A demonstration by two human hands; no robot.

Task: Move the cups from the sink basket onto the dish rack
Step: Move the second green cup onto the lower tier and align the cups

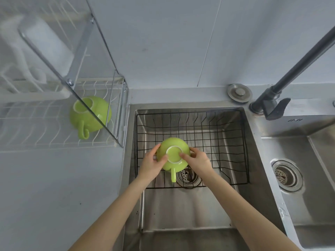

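A green cup [174,148] is upside down over the black wire sink basket [217,134], its handle pointing toward me. My left hand [154,163] grips its left side, thumb on the base. My right hand [196,160] holds the right side, fingers curled on the base rim. Whether the cup rests on the basket or is lifted I cannot tell. Another green cup [90,115] lies upside down on the white wire dish rack [45,138] at the left, partly behind a metal frame post.
The basket sits in the left steel sink [181,214], with a drain under its near edge. A dark faucet [282,84] rises at the back right. A second sink bowl [308,178] lies to the right. Grey counter [54,196] spreads at the left.
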